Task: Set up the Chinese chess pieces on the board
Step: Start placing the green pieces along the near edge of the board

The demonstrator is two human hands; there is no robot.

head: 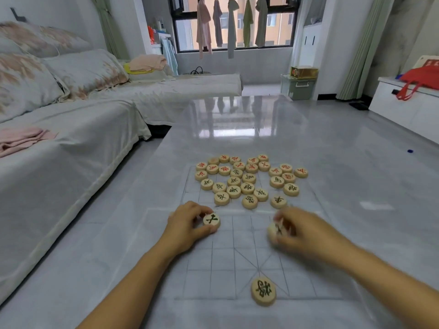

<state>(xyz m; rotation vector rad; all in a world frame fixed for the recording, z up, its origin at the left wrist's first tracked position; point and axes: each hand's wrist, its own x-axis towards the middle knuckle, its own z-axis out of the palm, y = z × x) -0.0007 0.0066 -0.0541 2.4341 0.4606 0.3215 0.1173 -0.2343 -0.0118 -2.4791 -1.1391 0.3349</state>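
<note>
A thin translucent board [240, 262] is lying flat on the glossy grey desk [356, 176]. The left hand [187, 225] is pinching a black-marked piece [211, 220] between thumb and fingers, just above the board's left side. The right hand [301, 230], blurred, is closing around another piece [274, 230] near the middle. One black piece [263, 290] is sitting alone at the board's near edge, while the loose pile of pieces [247, 181], red and black mixed, is crowding the far half
</note>
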